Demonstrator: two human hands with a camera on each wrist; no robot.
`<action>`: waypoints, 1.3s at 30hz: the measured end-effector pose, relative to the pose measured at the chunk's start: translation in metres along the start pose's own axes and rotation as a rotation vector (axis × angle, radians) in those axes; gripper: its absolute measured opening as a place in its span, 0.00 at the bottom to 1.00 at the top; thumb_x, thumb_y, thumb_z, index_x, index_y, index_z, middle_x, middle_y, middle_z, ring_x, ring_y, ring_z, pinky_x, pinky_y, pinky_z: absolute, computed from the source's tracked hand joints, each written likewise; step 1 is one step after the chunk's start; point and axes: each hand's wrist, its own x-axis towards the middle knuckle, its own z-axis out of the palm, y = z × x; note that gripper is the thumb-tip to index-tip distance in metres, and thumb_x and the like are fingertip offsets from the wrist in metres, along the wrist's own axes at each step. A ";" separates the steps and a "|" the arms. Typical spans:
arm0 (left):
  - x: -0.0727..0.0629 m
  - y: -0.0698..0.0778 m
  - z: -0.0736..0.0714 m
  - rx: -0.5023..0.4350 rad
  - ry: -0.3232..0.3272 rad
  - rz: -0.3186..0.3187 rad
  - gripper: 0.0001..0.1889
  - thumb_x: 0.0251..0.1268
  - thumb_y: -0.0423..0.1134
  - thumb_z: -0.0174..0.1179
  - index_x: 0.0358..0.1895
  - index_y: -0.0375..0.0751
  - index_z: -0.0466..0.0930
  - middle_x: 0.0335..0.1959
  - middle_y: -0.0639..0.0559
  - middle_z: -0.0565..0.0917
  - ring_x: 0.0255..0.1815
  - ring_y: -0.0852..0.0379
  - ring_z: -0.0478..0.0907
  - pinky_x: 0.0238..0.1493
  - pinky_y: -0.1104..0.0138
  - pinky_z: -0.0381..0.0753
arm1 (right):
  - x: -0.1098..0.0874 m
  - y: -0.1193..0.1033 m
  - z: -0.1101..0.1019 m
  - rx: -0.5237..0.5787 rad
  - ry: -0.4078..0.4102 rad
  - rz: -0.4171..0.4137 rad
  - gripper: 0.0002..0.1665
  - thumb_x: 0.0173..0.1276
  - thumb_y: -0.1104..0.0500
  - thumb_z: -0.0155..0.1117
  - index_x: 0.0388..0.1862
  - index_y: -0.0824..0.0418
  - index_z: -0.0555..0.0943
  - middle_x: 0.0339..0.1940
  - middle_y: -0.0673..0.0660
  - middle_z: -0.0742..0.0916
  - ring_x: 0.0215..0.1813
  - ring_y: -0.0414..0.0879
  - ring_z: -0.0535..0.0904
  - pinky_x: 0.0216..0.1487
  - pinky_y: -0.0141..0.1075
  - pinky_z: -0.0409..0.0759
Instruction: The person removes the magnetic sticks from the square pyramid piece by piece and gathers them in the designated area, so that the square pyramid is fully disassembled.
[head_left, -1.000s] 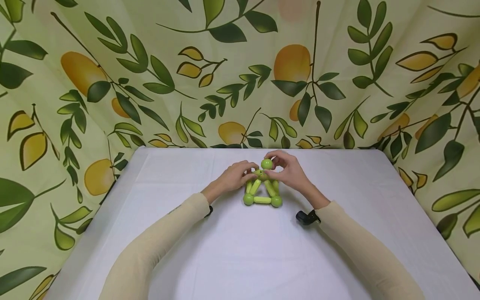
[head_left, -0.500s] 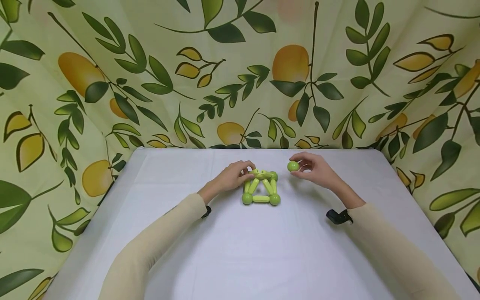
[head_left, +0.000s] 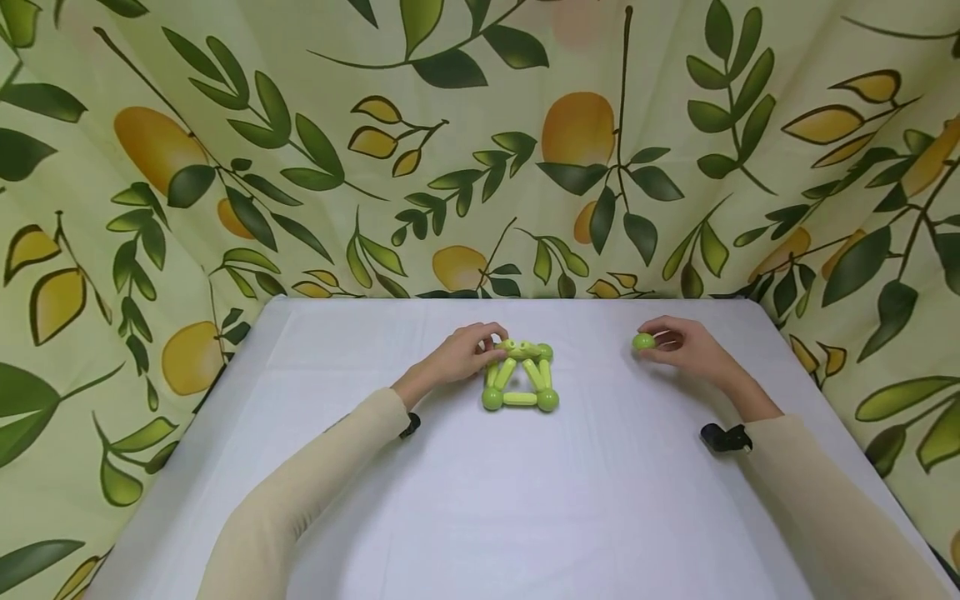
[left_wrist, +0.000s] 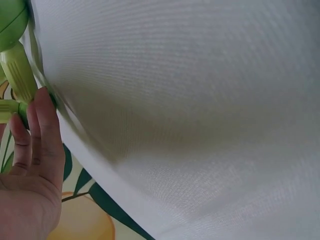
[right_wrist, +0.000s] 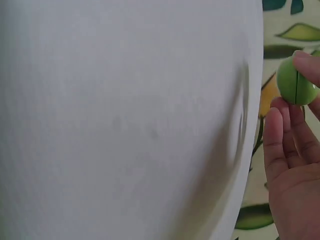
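A frame of light-green rods (head_left: 520, 399) and darker green balls stands at the table's middle, toward the back. Its front shows a ball at each lower corner, with rods slanting up to a top where several rod ends meet. My left hand (head_left: 457, 357) grips its upper left side; in the left wrist view the fingertips touch a ribbed rod (left_wrist: 19, 72). Off to the right, my right hand (head_left: 690, 350) pinches a single green ball (head_left: 643, 342) between thumb and fingers. A dark seam crosses this ball (right_wrist: 287, 82) in the right wrist view.
A white cloth covers the table (head_left: 480, 500). Behind and at both sides hangs a curtain (head_left: 480, 167) printed with leaves and orange fruit. The table's back edge runs close behind both hands.
My right hand has lifted the ball off the frame's top and carried it well to the right. My left hand stays at the frame, which has hardly moved.
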 end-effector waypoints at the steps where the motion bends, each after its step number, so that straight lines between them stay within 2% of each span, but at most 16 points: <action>1: 0.000 0.000 0.000 -0.002 0.002 0.000 0.12 0.76 0.41 0.61 0.57 0.44 0.77 0.36 0.49 0.77 0.21 0.58 0.76 0.23 0.67 0.78 | 0.000 0.002 -0.003 -0.004 0.007 0.006 0.22 0.63 0.67 0.76 0.55 0.70 0.81 0.52 0.65 0.84 0.47 0.41 0.81 0.46 0.26 0.80; 6: -0.001 0.001 -0.002 -0.004 0.005 0.003 0.12 0.76 0.40 0.61 0.56 0.43 0.77 0.36 0.49 0.77 0.21 0.58 0.76 0.23 0.67 0.78 | 0.004 0.010 -0.012 -0.038 0.017 0.022 0.23 0.64 0.66 0.76 0.56 0.71 0.81 0.53 0.67 0.84 0.48 0.40 0.81 0.47 0.24 0.78; 9: -0.002 0.002 -0.003 -0.005 0.003 0.006 0.12 0.75 0.40 0.61 0.56 0.43 0.77 0.36 0.49 0.78 0.21 0.58 0.75 0.23 0.67 0.78 | 0.007 0.014 -0.014 -0.065 0.014 0.032 0.24 0.64 0.66 0.76 0.57 0.72 0.81 0.54 0.68 0.84 0.49 0.43 0.81 0.48 0.24 0.77; 12: -0.002 0.002 -0.004 0.000 0.007 0.017 0.13 0.75 0.40 0.62 0.56 0.43 0.77 0.36 0.49 0.78 0.21 0.58 0.75 0.24 0.68 0.77 | 0.009 0.014 -0.015 -0.078 -0.005 0.057 0.25 0.64 0.65 0.76 0.58 0.72 0.81 0.55 0.68 0.83 0.51 0.51 0.81 0.48 0.24 0.77; 17: -0.001 0.000 -0.003 0.029 0.028 0.047 0.12 0.73 0.39 0.64 0.55 0.43 0.78 0.36 0.50 0.78 0.28 0.58 0.75 0.34 0.66 0.76 | 0.010 0.011 -0.020 -0.081 -0.038 0.122 0.27 0.65 0.64 0.76 0.60 0.72 0.80 0.56 0.69 0.83 0.55 0.61 0.79 0.48 0.23 0.75; 21: 0.000 -0.002 -0.002 0.032 0.045 0.058 0.12 0.73 0.38 0.65 0.55 0.42 0.79 0.36 0.50 0.78 0.33 0.56 0.77 0.40 0.65 0.77 | 0.009 0.013 -0.023 -0.077 -0.048 0.154 0.29 0.65 0.63 0.76 0.62 0.72 0.79 0.58 0.69 0.82 0.57 0.61 0.79 0.48 0.23 0.75; 26: 0.000 -0.003 -0.001 0.029 0.061 0.036 0.14 0.71 0.38 0.66 0.56 0.41 0.80 0.37 0.51 0.78 0.35 0.57 0.79 0.41 0.65 0.78 | 0.005 0.014 -0.028 -0.064 -0.046 0.166 0.31 0.66 0.59 0.76 0.64 0.71 0.77 0.61 0.69 0.81 0.58 0.61 0.78 0.50 0.23 0.75; 28: 0.000 -0.002 0.000 0.020 0.069 0.025 0.14 0.71 0.38 0.67 0.56 0.41 0.80 0.38 0.50 0.78 0.35 0.57 0.80 0.42 0.65 0.79 | 0.004 0.012 -0.029 -0.048 -0.017 0.166 0.30 0.66 0.59 0.76 0.63 0.71 0.78 0.60 0.69 0.81 0.59 0.61 0.78 0.50 0.23 0.75; 31: 0.000 -0.002 0.000 0.006 0.074 0.014 0.15 0.70 0.38 0.67 0.55 0.41 0.80 0.39 0.49 0.78 0.36 0.56 0.80 0.42 0.65 0.79 | 0.004 0.007 -0.029 -0.017 0.053 0.139 0.28 0.66 0.61 0.75 0.61 0.71 0.79 0.59 0.69 0.82 0.58 0.56 0.79 0.50 0.22 0.75; 33: 0.000 -0.001 0.000 0.004 0.073 0.010 0.14 0.70 0.38 0.68 0.55 0.41 0.80 0.39 0.49 0.78 0.37 0.55 0.80 0.43 0.65 0.79 | 0.007 0.002 -0.026 0.016 0.088 0.092 0.26 0.66 0.64 0.75 0.60 0.72 0.79 0.57 0.68 0.83 0.57 0.53 0.80 0.50 0.23 0.76; 36: 0.001 -0.002 0.001 0.013 0.075 -0.005 0.13 0.69 0.38 0.68 0.53 0.41 0.82 0.40 0.48 0.77 0.38 0.55 0.80 0.44 0.65 0.79 | 0.014 -0.007 -0.018 0.067 0.091 0.018 0.25 0.65 0.67 0.74 0.59 0.74 0.79 0.55 0.66 0.84 0.54 0.50 0.81 0.50 0.24 0.78; 39: 0.001 -0.003 0.001 0.018 0.083 -0.020 0.11 0.67 0.37 0.70 0.50 0.41 0.83 0.40 0.48 0.77 0.38 0.54 0.80 0.44 0.65 0.79 | 0.021 -0.015 -0.005 0.118 0.058 -0.022 0.25 0.64 0.68 0.74 0.59 0.74 0.80 0.53 0.65 0.85 0.53 0.52 0.82 0.50 0.26 0.79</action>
